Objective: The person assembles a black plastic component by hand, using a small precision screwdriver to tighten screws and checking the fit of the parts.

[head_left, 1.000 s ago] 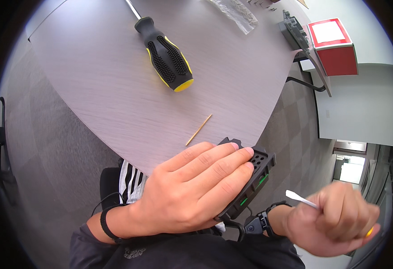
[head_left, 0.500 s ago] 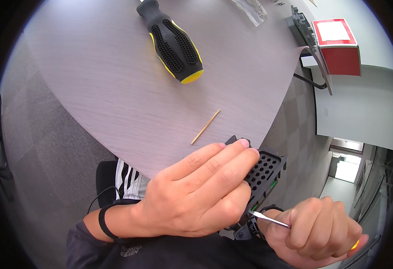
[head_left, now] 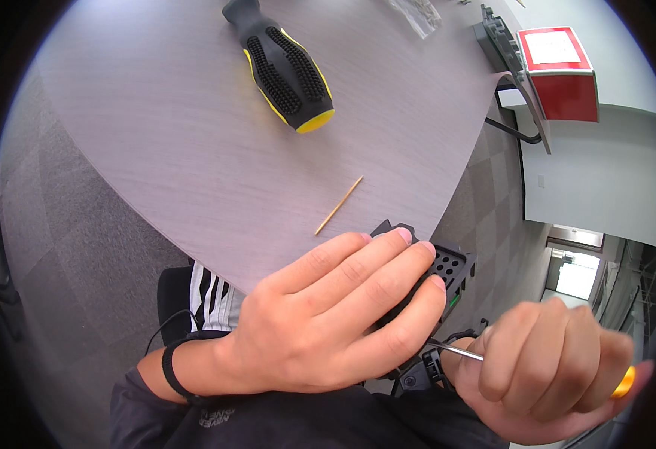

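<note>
A black plastic casing with rows of round holes [head_left: 448, 263] is at the table's near edge, a strip of green showing along its side. My left hand [head_left: 328, 318] lies across its top, fingers curled over it and covering much of it. In my right fist [head_left: 548, 363] is a small screwdriver [head_left: 459, 350] with a thin metal shaft and a yellow handle end. Its shaft points left at the casing's lower side, beside my left little finger. The tip is hard to see there, so I cannot tell how it meets the casing.
A large black and yellow screwdriver [head_left: 289, 82] lies on the table [head_left: 171, 135]. Closer to me is a wooden toothpick [head_left: 339, 206]. A clear plastic bag [head_left: 419, 16], a dark grey plastic part [head_left: 496, 46] and a red box [head_left: 566, 97] are at the far right.
My right hand has shifted slightly right and turned, with the screwdriver in it. The fingers of my left hand have spread further over the casing's holes. The view has moved slightly.
</note>
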`<action>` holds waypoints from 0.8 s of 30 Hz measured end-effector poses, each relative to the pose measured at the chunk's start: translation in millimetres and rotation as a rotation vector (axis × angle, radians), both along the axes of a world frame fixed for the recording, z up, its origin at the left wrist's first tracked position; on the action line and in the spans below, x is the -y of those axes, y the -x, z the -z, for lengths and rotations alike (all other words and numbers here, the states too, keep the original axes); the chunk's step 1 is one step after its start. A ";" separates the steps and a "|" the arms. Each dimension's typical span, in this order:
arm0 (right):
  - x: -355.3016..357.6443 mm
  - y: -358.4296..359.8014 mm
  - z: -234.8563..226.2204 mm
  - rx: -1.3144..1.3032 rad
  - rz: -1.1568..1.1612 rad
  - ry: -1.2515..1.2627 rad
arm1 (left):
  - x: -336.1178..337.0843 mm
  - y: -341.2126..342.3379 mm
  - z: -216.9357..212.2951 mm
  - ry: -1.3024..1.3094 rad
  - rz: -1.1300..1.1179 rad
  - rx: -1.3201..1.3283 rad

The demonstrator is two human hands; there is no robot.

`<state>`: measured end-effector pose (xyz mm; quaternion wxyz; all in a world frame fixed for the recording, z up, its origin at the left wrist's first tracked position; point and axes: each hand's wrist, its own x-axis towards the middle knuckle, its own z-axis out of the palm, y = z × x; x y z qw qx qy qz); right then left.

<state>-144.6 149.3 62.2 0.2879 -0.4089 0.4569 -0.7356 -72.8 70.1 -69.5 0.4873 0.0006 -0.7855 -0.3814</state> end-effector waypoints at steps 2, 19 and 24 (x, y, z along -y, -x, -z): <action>3.3 0.9 -1.8 -0.032 -0.033 -0.186 | 2.6 -2.9 3.3 0.021 -0.020 0.019; 2.8 -10.3 19.0 -0.016 0.070 0.135 | -0.4 -1.4 -2.1 0.008 0.021 0.046; -4.0 -15.5 34.4 0.015 0.102 0.361 | 0.9 -0.5 -1.3 0.007 0.032 0.016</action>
